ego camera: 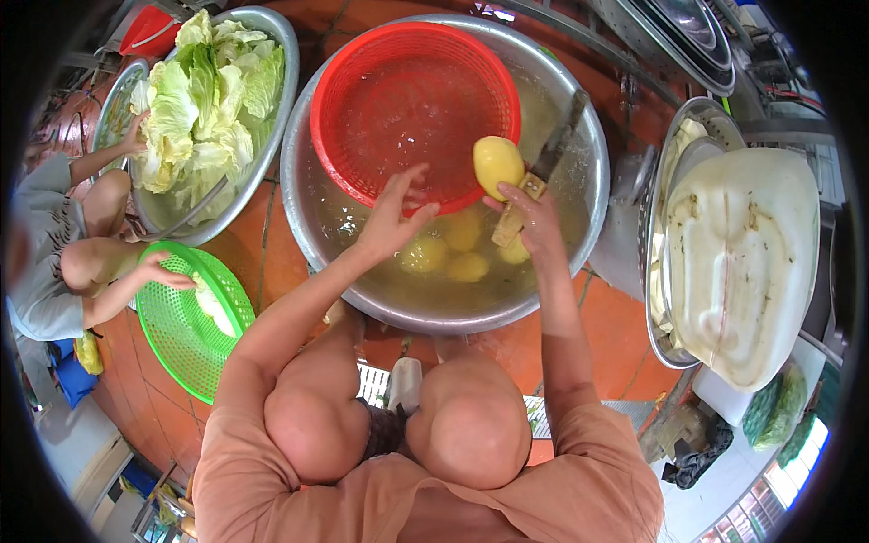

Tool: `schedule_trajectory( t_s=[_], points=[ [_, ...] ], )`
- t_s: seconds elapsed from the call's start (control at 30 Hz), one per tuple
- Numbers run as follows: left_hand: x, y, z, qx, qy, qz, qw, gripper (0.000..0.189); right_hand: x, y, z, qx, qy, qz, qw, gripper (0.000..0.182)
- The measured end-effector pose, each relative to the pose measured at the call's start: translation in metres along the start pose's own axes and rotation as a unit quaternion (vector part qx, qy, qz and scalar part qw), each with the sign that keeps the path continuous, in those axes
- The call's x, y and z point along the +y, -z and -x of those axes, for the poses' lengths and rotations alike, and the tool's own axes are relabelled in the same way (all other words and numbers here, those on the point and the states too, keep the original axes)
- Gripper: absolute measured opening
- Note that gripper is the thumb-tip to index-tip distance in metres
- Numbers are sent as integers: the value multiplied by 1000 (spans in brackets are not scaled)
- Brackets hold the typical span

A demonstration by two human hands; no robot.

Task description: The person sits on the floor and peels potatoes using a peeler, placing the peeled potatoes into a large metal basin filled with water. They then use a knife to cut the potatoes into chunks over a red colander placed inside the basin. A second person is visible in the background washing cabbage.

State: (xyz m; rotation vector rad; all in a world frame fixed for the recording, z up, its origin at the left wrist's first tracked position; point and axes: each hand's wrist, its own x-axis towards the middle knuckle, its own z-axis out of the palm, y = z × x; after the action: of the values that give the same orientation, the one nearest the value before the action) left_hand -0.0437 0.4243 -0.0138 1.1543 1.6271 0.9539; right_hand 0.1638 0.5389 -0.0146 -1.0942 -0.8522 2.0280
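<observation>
A large metal basin of cloudy water stands before my knees. Inside it, toward the far side, sits a red plastic colander with water in it. My right hand grips a knife by its wooden handle, the dark blade pointing up and to the right. The same hand holds a peeled potato against its fingers. My left hand is at the colander's near rim, fingers apart, holding nothing. Several peeled potatoes lie in the water below the colander.
At left, a co-worker's hand touches cabbage leaves in a metal basin. Their other hand is over a green colander. To the right, a stained white plastic container covers part of a metal colander. Wet red tiles surround the basin.
</observation>
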Motion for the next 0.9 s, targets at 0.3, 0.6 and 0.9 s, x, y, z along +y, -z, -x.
schedule_trajectory(
  t_s=[0.3,0.6,0.9],
  points=[
    [17,21,-42,-22,142,476,868,52,13,-59,10,-56,6,76,996,50],
    [15,49,-16,63,141,417,896,49,19,-70,8,-63,69,50,994,45],
    [25,63,-18,53,145,486,860,32,33,-80,18,-141,-6,142,980,57]
  ],
)
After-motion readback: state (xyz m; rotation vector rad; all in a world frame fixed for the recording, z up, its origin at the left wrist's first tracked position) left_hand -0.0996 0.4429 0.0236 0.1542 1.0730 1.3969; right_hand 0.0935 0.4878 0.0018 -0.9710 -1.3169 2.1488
